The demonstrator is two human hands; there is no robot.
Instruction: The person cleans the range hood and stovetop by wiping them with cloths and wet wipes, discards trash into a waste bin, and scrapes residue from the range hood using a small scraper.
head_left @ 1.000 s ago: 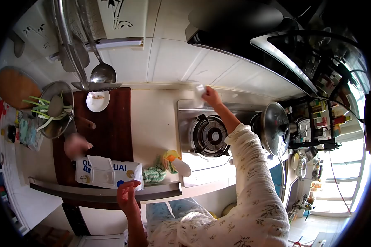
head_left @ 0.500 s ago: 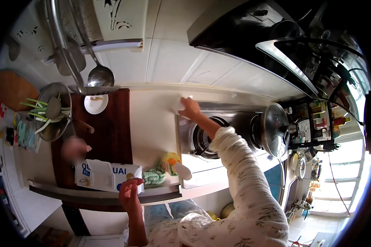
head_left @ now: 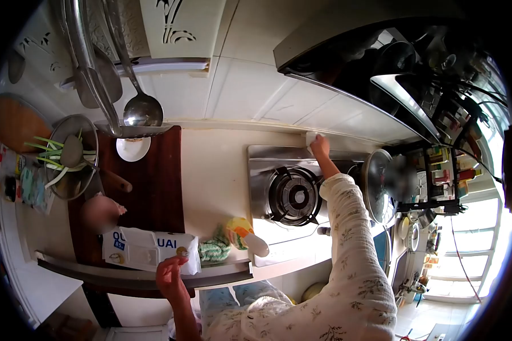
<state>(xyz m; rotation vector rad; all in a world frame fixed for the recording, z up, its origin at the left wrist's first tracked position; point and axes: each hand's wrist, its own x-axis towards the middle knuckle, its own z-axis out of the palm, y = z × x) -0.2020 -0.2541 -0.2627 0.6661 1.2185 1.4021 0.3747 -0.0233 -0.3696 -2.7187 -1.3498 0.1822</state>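
My right hand (head_left: 321, 146) is closed on a white wipe (head_left: 311, 139), pressed along the back edge of the steel gas stove (head_left: 259, 187), near the tiled wall. The round burner (head_left: 294, 196) lies in front of that hand. My left hand (head_left: 172, 278) is at the counter's front edge, its fingers loosely bent and apart, with nothing visible in them. It is nearest to a white wipes pack (head_left: 148, 247) with blue letters and a flip lid. I cannot tell whether it touches the pack.
A spray bottle (head_left: 242, 233) and green cloth (head_left: 215, 248) lie left of the stove. A lidded pot (head_left: 379, 184) stands on the right. Left are a dark red board (head_left: 153, 193), a knife handle (head_left: 115, 181), raw meat (head_left: 102, 213), a small white dish (head_left: 133, 150) and a bowl of scallions (head_left: 74, 156). A ladle (head_left: 143, 109) hangs above.
My right hand has moved right along the back of the stove with the wipe, and its arm has uncovered the burner. My left hand has shifted slightly down and left.
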